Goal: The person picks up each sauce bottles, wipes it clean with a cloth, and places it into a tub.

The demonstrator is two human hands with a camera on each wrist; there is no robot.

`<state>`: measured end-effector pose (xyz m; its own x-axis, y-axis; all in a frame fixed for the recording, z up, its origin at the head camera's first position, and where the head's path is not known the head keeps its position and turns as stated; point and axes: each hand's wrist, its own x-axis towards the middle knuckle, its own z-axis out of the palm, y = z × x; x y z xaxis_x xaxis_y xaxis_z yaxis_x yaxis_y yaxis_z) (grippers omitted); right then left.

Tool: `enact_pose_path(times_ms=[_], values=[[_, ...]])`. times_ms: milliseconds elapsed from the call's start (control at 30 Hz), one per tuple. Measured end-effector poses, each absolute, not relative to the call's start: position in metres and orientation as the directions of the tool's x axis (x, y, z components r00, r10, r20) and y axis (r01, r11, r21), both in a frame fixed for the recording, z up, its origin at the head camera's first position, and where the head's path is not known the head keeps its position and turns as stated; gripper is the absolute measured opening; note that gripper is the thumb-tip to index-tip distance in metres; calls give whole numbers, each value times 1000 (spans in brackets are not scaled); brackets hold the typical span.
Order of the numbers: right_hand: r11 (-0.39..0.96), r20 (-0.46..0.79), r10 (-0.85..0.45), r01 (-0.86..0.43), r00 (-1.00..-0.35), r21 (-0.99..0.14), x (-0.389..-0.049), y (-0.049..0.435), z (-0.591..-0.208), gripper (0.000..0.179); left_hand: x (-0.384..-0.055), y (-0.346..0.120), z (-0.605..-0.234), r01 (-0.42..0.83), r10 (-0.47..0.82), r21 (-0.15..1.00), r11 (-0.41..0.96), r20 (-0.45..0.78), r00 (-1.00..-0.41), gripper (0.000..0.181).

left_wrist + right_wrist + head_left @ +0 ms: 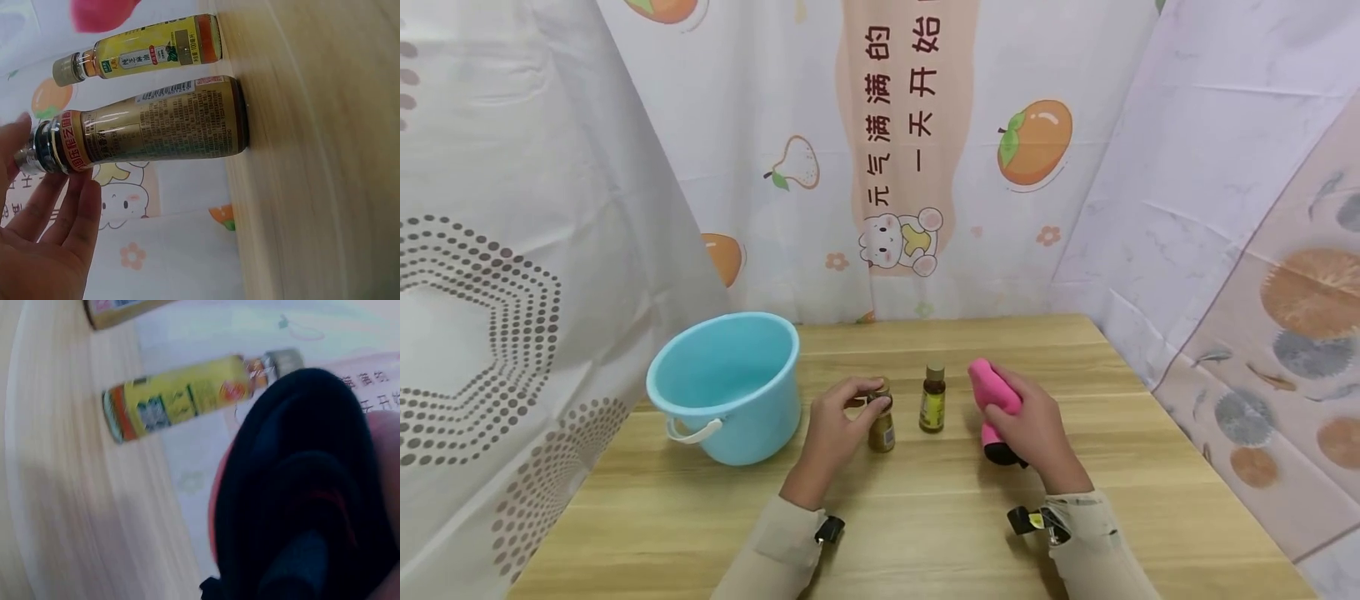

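Observation:
My left hand pinches the cap and neck of a brown-gold sesame oil bottle between thumb and fingers. The bottle is upright, its base at or very near the tabletop. To its right stands a smaller sesame oil bottle with a yellow label and a capped top, touched by neither hand. My right hand grips a bright pink object with a black end, held just right of the yellow-labelled bottle. Its kind is unclear, since the hand covers part of it and the right wrist view is blurred.
A light blue bucket with a white handle stands on the left of the wooden table. Printed curtains hang behind the table and along both sides.

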<state>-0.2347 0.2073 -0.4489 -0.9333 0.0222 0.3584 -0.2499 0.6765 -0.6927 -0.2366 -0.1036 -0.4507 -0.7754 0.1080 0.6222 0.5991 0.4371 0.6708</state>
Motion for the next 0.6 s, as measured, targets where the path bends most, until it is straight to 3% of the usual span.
enact_pose_path(times_ms=[167, 300, 600], values=[[545, 502, 24, -410, -864, -731, -224, 192, -444, 66, -235, -104, -449, 600, 111, 694, 399, 613, -783, 22], [414, 616, -47, -577, -786, -704, -217, 173, -444, 71, -235, -105, -448, 604, 114, 679, 418, 620, -776, 24], [363, 626, -232, -663, -745, -655, -207, 141, -458, 75, -235, -101, -451, 638, 122, 665, 387, 649, -751, 22]])
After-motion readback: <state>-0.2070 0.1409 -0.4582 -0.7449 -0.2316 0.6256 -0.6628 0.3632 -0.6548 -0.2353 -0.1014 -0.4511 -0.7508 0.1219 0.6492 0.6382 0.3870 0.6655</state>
